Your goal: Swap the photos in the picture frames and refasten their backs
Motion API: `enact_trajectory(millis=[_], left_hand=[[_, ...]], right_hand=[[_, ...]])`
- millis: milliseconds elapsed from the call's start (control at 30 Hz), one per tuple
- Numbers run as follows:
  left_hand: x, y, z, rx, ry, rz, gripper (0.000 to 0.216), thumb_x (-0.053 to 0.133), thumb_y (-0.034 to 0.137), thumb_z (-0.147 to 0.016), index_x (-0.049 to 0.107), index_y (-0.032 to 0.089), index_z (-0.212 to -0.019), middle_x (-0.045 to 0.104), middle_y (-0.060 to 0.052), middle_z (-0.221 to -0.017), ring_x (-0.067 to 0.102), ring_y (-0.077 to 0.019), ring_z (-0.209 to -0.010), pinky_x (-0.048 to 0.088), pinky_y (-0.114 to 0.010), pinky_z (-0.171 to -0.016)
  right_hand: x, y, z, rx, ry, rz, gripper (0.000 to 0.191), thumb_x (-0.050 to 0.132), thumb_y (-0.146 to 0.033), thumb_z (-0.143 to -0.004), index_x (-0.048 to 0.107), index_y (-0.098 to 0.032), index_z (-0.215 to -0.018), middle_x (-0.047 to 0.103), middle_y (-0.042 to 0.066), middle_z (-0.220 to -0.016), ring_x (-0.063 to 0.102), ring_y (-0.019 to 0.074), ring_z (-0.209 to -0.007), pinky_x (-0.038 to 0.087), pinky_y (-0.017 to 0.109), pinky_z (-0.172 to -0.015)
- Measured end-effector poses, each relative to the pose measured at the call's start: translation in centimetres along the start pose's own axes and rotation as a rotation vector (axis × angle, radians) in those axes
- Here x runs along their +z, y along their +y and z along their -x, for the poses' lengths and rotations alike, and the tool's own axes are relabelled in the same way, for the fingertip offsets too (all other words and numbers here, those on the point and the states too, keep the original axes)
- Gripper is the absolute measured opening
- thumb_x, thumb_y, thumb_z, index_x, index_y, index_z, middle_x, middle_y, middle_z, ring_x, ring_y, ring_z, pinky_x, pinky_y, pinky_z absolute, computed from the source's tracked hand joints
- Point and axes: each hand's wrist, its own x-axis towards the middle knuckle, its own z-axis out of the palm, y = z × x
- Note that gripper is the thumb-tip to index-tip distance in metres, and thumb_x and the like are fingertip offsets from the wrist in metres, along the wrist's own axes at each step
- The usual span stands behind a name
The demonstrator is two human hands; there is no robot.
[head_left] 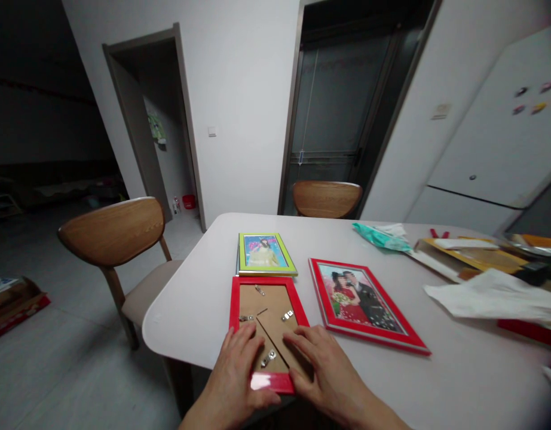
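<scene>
A red picture frame (235, 303) lies face down at the table's near edge, its brown backing board (269, 301) showing. Several small metal clips (269, 358) sit on the board, and a dark slit runs slantwise across it. My left hand (237, 370) rests over the frame's lower left corner, fingers apart. On the lower right part lies my right hand (323, 370), fingers spread over the board and the red edge. Just beyond is a yellow-green frame (246, 270) with a photo of a person. To the right, another red frame (318, 286) holds a photo of two people.
The white table (190, 310) carries a green-and-white packet (383, 237), white paper (490, 295) and a yellow envelope (481, 257) on its right side. Wooden chairs stand at the left (118, 230) and far side (327, 200). A white fridge (490, 131) is at the right.
</scene>
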Motion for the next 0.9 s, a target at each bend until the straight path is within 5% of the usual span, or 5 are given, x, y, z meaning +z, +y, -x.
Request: enact_trajectory(millis=[367, 667, 900], left_hand=[[-1.1, 1.0, 0.6, -0.070, -0.067, -0.044, 0.037, 0.072, 0.029, -0.054, 0.055, 0.016, -0.084, 0.050, -0.014, -0.119, 0.042, -0.0278, -0.113, 0.023, -0.051, -0.098], [-1.0, 1.0, 0.6, -0.074, -0.047, -0.055, 0.028, 0.071, 0.027, -0.055, 0.054, 0.017, -0.075, 0.051, -0.013, -0.119, 0.042, -0.0264, -0.112, 0.025, -0.050, -0.098], [-1.1, 1.0, 0.6, -0.065, -0.042, -0.054, 0.027, 0.072, 0.025, -0.054, 0.055, 0.018, -0.074, 0.051, -0.012, -0.119, 0.042, -0.0254, -0.112, 0.024, -0.049, -0.099]], right_hand=[[0.8, -0.2, -0.2, -0.090, 0.052, 0.018, 0.028, 0.048, -0.022, -0.071, 0.056, -0.022, -0.097, 0.049, 0.008, -0.102, 0.043, 0.0214, -0.092, 0.035, 0.037, -0.080], [-0.2, -2.1, -0.6, -0.256, -0.153, 0.010, 0.023, 0.048, -0.037, -0.074, 0.056, -0.029, -0.095, 0.047, 0.004, -0.105, 0.039, 0.0214, -0.095, 0.030, 0.037, -0.080], [-0.4, -1.5, -0.4, -0.334, -0.185, -0.002, 0.024, 0.054, -0.035, -0.070, 0.057, -0.027, -0.092, 0.048, 0.003, -0.102, 0.039, 0.0199, -0.095, 0.030, 0.034, -0.081]])
